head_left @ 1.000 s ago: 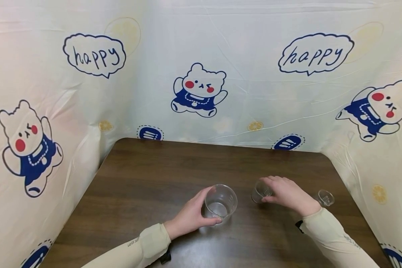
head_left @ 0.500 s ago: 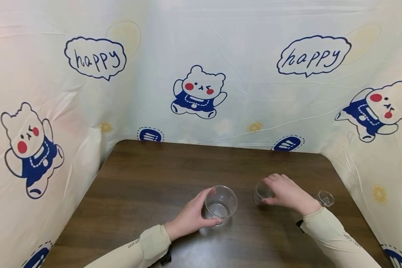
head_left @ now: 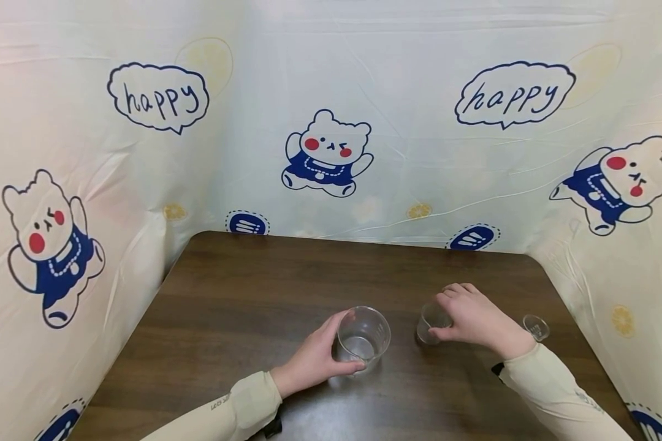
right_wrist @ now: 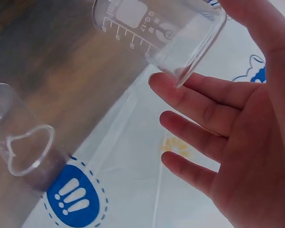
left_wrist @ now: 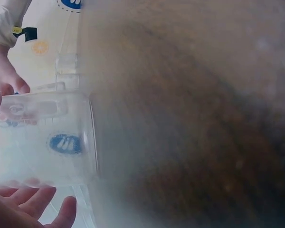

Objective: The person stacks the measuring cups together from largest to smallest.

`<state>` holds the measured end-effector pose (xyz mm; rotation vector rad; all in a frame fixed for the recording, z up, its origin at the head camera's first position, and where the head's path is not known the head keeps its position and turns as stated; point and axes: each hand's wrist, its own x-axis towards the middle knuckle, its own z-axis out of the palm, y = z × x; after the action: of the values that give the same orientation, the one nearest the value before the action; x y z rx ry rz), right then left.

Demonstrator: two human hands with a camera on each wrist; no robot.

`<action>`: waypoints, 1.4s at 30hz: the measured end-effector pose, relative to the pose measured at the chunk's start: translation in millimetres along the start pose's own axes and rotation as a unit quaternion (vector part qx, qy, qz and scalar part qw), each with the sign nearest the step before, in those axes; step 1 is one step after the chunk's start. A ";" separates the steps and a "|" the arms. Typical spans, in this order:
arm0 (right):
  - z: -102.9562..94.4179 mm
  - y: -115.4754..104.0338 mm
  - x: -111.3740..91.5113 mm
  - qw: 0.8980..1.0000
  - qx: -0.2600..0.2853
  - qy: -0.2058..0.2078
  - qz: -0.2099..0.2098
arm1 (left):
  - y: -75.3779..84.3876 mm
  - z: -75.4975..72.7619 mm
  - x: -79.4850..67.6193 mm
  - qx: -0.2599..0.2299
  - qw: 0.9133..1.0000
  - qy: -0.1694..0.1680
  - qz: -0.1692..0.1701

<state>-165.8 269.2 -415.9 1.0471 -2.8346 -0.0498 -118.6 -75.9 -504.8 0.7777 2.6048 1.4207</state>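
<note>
My left hand (head_left: 320,352) grips a large clear beaker (head_left: 364,334), thumb on its near side and fingers round the far side. In the left wrist view this beaker (left_wrist: 42,137) stands upright on the table. To its right, my right hand (head_left: 471,318) pinches a smaller glass beaker (head_left: 433,324) near the rim. White graduation marks show on that beaker (right_wrist: 142,28) in the right wrist view, the thumb at one side of its rim and a fingertip at the other. The other fingers extend, apart from the glass.
A third, smallest beaker (head_left: 536,327) stands to the right, behind the right wrist, near the right edge of the brown wooden table (head_left: 226,294). A white printed curtain (head_left: 403,122) encloses the table at the back and sides.
My right hand and the smaller beaker have shifted slightly to the right and toward me. The left hand keeps its hold on the large beaker, which stays in place.
</note>
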 end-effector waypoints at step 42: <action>-71.7 -33.8 9.0 0.990 -0.005 0.093 -0.104 | 4.5 -2.2 -0.1 0.010 1.000 -0.010 -0.008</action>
<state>-141.9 238.4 -346.3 1.2690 -2.5492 0.0154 -117.4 -75.7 -499.9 0.7664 2.6092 1.3762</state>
